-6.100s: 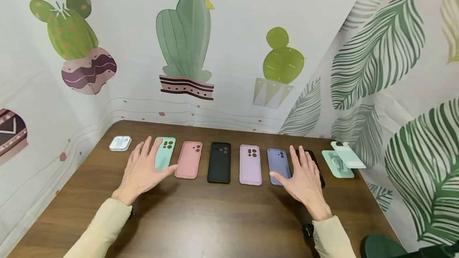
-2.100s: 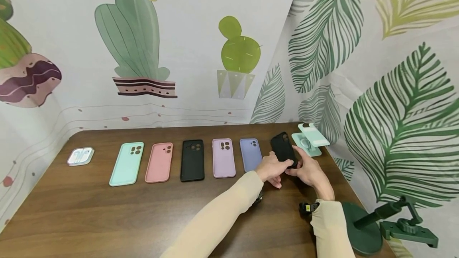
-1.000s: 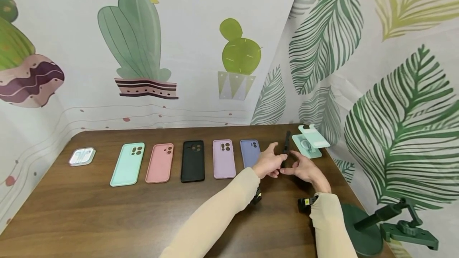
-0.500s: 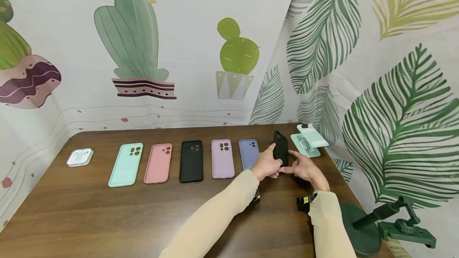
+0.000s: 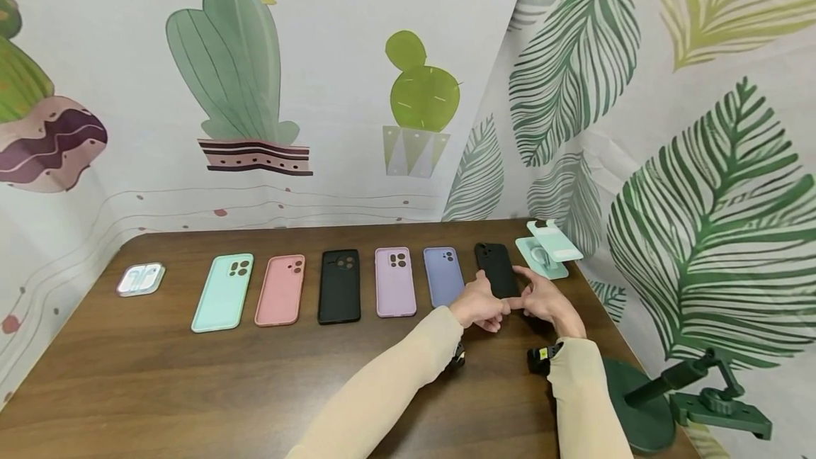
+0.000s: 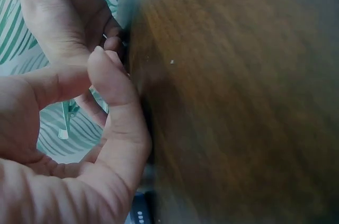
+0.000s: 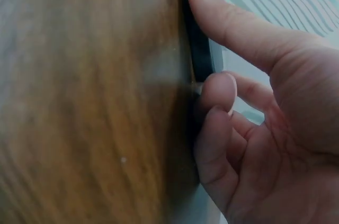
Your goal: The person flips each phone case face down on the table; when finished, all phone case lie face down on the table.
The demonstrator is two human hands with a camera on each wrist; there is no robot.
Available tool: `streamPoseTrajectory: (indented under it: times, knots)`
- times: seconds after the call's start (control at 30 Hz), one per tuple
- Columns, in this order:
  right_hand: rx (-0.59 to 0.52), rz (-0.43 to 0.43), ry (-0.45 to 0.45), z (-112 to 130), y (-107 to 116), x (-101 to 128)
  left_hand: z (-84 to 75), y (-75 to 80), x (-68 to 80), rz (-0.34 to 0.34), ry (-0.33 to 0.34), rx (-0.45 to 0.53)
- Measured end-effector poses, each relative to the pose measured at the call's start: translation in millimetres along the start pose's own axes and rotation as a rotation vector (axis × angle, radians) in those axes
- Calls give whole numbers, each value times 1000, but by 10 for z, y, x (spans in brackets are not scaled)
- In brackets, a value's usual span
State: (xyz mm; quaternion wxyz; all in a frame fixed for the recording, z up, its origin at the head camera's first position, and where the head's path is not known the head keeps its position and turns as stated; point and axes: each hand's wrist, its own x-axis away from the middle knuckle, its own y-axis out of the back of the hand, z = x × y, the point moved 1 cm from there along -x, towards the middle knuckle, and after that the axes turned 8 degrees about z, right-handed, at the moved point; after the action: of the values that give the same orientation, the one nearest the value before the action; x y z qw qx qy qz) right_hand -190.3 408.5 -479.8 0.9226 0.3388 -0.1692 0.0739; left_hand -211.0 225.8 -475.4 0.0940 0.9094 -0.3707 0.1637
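Note:
A black phone case (image 5: pixel 496 266) lies back up at the right end of a row of phone cases, its camera end pointing away from me. My left hand (image 5: pixel 481 303) holds it at the near left corner, index finger along the left edge. From the other side my right hand (image 5: pixel 548 304) grips the near right corner, with its thumb along the bottom edge. In the right wrist view the thumb (image 7: pixel 228 23) presses the case's dark edge (image 7: pixel 200 49) close over the wood. Both thumbs come close together in the head view.
Blue (image 5: pixel 444 276), lilac (image 5: pixel 395 282), black (image 5: pixel 339 286), pink (image 5: pixel 280 290) and mint (image 5: pixel 223 293) cases extend leftward. An earphone box (image 5: pixel 141 280) lies far left. A mint folding stand (image 5: pixel 553 241) is close right of my right hand. A green stand (image 5: pixel 644 409) occupies the front right.
Both hands first hovered apart with spread fingers, then took the rightmost black case. They tipped it up on its edge and it has come down flat, slightly left. My view has turned right.

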Motion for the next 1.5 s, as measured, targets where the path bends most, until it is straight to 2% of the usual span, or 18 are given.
streamPoseTrajectory:
  times: [0.23,0.4,0.57,0.7,0.87,0.97,1.1,1.27,1.37,1.5]
  knots:
    - [54,-25,-11,-3,-28,5,56,41,-10,23,-8,47]
    - [77,-40,-49,4,-25,49,88,72,54,65,-47,62]
    - [78,-51,-64,-1,-16,92,89,137,221,59,-87,-30]
    - [77,-83,-57,15,-48,166,111,257,383,38,-75,-110]
    - [37,-82,1,147,-211,255,190,513,569,-36,-50,-256]
    - [30,-77,48,281,-305,277,234,659,634,-98,-38,-291]
    - [32,-50,89,467,-442,256,262,781,660,-118,-23,-243]
    - [45,25,88,597,-679,122,300,802,620,-110,-10,-148]
    - [54,31,51,630,-773,30,307,786,580,-111,20,-142]
    - [53,24,2,655,-818,-51,265,763,535,-127,81,-181]
